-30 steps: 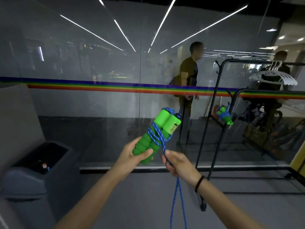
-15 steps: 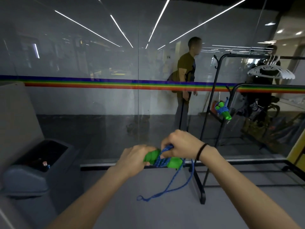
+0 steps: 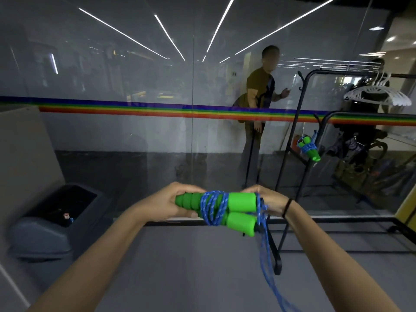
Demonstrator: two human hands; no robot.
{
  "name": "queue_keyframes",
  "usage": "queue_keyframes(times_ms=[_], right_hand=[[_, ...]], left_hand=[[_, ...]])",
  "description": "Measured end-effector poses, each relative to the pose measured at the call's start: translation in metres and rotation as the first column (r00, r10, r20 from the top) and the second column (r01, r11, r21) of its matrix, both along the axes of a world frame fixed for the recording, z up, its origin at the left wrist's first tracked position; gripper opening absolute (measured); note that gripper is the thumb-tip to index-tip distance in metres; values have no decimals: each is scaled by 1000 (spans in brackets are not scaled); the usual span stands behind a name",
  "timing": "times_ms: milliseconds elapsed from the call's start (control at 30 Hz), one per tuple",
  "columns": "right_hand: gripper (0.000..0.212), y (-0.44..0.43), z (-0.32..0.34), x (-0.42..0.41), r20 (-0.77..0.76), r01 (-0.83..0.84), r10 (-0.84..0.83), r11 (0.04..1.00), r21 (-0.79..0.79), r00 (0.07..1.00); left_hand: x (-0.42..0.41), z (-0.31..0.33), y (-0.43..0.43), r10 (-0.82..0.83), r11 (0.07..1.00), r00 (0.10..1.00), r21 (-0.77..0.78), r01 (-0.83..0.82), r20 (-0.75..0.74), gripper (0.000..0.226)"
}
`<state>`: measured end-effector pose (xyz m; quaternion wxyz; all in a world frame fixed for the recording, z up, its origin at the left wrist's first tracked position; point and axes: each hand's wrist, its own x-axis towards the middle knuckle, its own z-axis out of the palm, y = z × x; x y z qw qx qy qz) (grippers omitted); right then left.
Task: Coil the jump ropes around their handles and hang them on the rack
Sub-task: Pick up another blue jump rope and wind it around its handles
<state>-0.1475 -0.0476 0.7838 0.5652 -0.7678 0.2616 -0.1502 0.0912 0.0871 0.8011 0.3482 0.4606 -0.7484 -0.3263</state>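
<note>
An office-like hall: glass wall (image 3: 135, 70) with rainbow stripe (image 3: 135, 109) at 12 o'clock, strip lights (image 3: 220, 25) above, rack (image 3: 277, 266) at 2, bin (image 3: 40, 235) at 8.

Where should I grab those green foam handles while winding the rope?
Grip the green foam handles by their ridged ends, from the left, as the left hand does. That end is bare; blue braided rope coils cover the middle, and loose rope trails off the right end at the right hand.
</note>
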Motion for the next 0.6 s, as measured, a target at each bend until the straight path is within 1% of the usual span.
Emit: queue_keyframes(times_ms=[33, 67, 100, 167, 200, 233, 267, 300, 333, 367, 400, 433, 467, 533, 567, 600], right_hand=[[35, -2, -8, -2, 36, 12, -13, 999, 44, 999], [45, -1, -13, -3, 66, 16, -21, 997, 74, 998], [46, 6, -17, 0, 75, 11, -18, 995, 95, 997], [41, 22, -24, 9, 44, 20, -21, 999, 27, 999], [37, 32, -24, 15, 14, 42, -42, 998, -37, 999], [35, 39, -23, 21, -25, 68, -71, 993, -99, 997], [34, 45, -21, 26, -63, 67, -81, 979, -191, 995], [33, 48, -18, 28, -117, 55, -97, 945, -323, 988], [32, 50, -12, 28, -201, 9, -119, 878, -478, 972], [29, 52, -6, 27, -300, -72, -142, 795, -603, 943], [27, 53, -1, 26, -371, -151, -155, 724, -673, 916], [27, 55, 6, 26, -412, -210, -147, 682, -701, 899], [27, 56, 12, 25, -435, -249, -131, 660, -709, 891], [22, 58, 24, 25, -455, -286, -120, 631, -721, 883], [22, 60, 30, 25, -450, -289, -115, 621, -729, 886], [23, 57, 33, 25, -433, -283, -99, 624, -728, 896]], left_hand=[[1, 2, 3, 15, 1000, 998, 10, -15, -58, 46], [-1, 3, 4, 42, 999, 990, 23, -39, -133, 46], [-7, 3, 5, 86, 996, 971, 44, -78, -222, 44], [-19, 0, 0, 202, 979, 895, 104, -175, -399, 32], [-23, -2, -5, 273, 962, 862, 117, -247, -427, 26], [-25, -6, -11, 352, 935, 846, 113, -336, -401, 22], [-25, -11, -16, 429, 901, 837, 96, -423, -340, 20], [-23, -17, -20, 495, 866, 835, 58, -497, -240, 20], [-21, -22, -22, 545, 837, 832, 5, -547, -105, 23], [-20, -25, -22, 576, 817, 817, -56, -574, 38, 29], [-20, -29, -20, 583, 812, 797, -106, -574, 155, 37], [-22, -31, -18, 577, 816, 776, -135, -562, 254, 43], [-24, -30, -15, 564, 823, 744, -163, -545, 358, 47], [-28, -28, -11, 495, 861, 662, -215, -461, 562, 48], [-29, -27, -10, 433, 895, 653, -213, -391, 621, 45], [-31, -26, -9, 358, 931, 670, -192, -311, 650, 41]])
